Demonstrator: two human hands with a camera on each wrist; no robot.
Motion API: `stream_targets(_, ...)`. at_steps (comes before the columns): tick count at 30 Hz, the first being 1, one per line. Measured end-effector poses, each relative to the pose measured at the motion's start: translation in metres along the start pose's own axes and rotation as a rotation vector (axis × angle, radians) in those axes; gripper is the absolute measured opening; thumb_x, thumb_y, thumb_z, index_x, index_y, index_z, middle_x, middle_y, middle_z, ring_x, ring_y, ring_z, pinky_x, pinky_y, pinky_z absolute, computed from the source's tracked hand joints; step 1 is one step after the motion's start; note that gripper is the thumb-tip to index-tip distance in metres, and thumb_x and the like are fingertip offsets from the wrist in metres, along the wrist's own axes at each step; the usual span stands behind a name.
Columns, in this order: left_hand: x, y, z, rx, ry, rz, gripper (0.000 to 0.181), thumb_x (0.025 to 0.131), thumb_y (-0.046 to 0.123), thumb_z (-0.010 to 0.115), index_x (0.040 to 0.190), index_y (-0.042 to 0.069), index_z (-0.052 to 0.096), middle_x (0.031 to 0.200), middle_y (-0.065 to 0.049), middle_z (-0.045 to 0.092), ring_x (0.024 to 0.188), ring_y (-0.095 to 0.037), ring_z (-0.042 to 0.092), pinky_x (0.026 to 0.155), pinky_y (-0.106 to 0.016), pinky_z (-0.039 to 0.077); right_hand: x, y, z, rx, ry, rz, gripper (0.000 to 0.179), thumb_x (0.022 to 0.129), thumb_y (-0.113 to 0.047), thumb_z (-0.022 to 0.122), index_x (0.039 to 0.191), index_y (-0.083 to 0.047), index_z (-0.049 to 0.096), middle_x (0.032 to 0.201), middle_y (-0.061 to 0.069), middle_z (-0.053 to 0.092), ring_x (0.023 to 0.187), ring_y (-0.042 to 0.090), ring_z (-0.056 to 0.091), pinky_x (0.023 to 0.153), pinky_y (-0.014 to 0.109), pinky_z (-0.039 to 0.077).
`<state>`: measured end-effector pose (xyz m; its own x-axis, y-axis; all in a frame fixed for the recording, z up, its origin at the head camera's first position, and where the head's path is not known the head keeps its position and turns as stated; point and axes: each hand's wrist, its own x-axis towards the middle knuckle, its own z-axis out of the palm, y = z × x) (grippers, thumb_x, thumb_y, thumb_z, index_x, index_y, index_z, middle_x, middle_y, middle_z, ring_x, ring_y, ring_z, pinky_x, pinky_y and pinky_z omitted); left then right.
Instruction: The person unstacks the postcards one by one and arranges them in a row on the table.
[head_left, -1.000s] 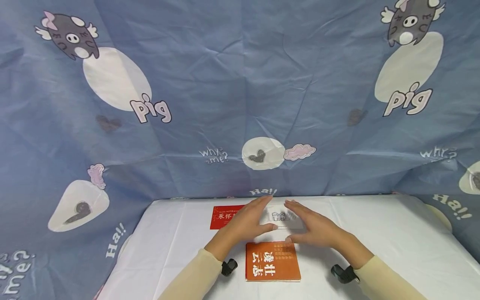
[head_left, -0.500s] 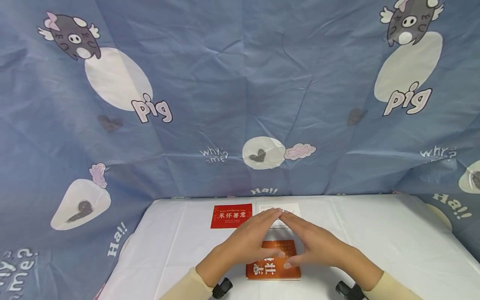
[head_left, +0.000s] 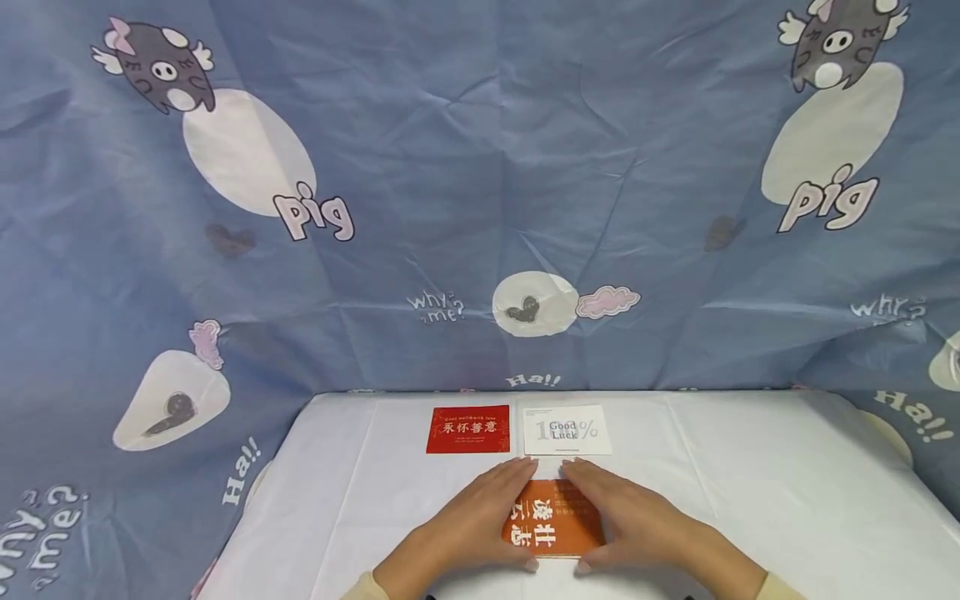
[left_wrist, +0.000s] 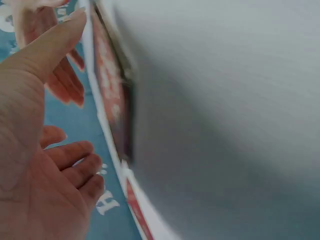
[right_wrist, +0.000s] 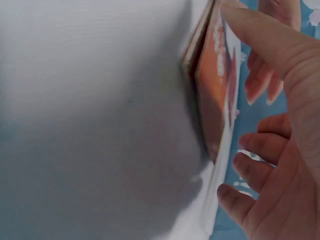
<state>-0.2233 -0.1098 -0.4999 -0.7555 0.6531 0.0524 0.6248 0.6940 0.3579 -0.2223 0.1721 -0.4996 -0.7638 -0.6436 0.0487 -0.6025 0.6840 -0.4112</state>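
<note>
A thin stack of cards with an orange top card (head_left: pixel 558 525), printed in white characters, lies on the white cloth nearest me. My left hand (head_left: pixel 480 518) arches over its left side and my right hand (head_left: pixel 641 521) over its right, fingertips towards the far edge and thumbs by the near edge. Between the hands the middle of the orange face shows; both side edges are hidden. In the wrist views, fingers of both hands are loosely bent with nothing gripped, and the stack's layered edge (right_wrist: pixel 194 47) appears beyond the right thumb.
Behind the stack lie a red card (head_left: pixel 468 429) with white characters and, to its right, a white "Good Luck" card (head_left: pixel 567 437). The white tablecloth (head_left: pixel 780 483) ends at a blue patterned curtain (head_left: pixel 420 208) at the back and sides.
Both hands have come nearer and lower, from above the back cards, through fingertips meeting, to either side of the orange stack. The fingertips have parted again, uncovering the red and white cards.
</note>
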Motion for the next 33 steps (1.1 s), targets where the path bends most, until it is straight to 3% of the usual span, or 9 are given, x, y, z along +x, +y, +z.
stream_targets(8,-0.008,-0.012,0.01,-0.027,-0.032,-0.072,0.112,0.076,0.057,0.09,0.163,0.012,0.036,0.163,-0.003,0.043,0.151,-0.021,0.038,0.122,-0.042,0.035,0.001,0.005,0.011,0.008,-0.044,0.057,0.107,0.078,-0.064,0.084,0.158,-0.006,0.043,0.158,0.011,0.048,0.141,0.03,0.051,0.111,0.054,0.047)
stream_targets(17,-0.007,-0.012,0.012,-0.066,-0.049,-0.141,0.105,0.077,0.053,0.091,0.162,0.017,0.04,0.16,0.0,0.048,0.148,-0.019,0.042,0.118,-0.045,0.04,0.003,0.007,0.014,0.032,-0.031,0.068,0.1,0.081,-0.062,0.084,0.155,-0.006,0.047,0.156,0.009,0.051,0.141,0.029,0.051,0.112,0.054,0.045)
stream_targets(29,-0.004,-0.009,0.01,-0.041,-0.039,-0.133,0.105,0.077,0.053,0.09,0.161,0.016,0.04,0.159,-0.002,0.048,0.147,-0.02,0.043,0.117,-0.046,0.041,-0.003,0.009,0.014,0.06,0.019,0.052,0.095,0.082,-0.05,0.087,0.156,-0.007,0.046,0.157,0.006,0.05,0.143,0.027,0.049,0.114,0.052,0.044)
stream_targets(33,-0.005,-0.009,0.013,-0.06,-0.042,-0.154,0.107,0.076,0.052,0.091,0.162,0.016,0.039,0.158,-0.003,0.05,0.146,-0.022,0.045,0.117,-0.048,0.041,-0.003,0.009,0.017,0.089,0.0,0.071,0.096,0.082,-0.054,0.086,0.157,-0.008,0.046,0.158,0.007,0.049,0.143,0.028,0.049,0.113,0.053,0.044)
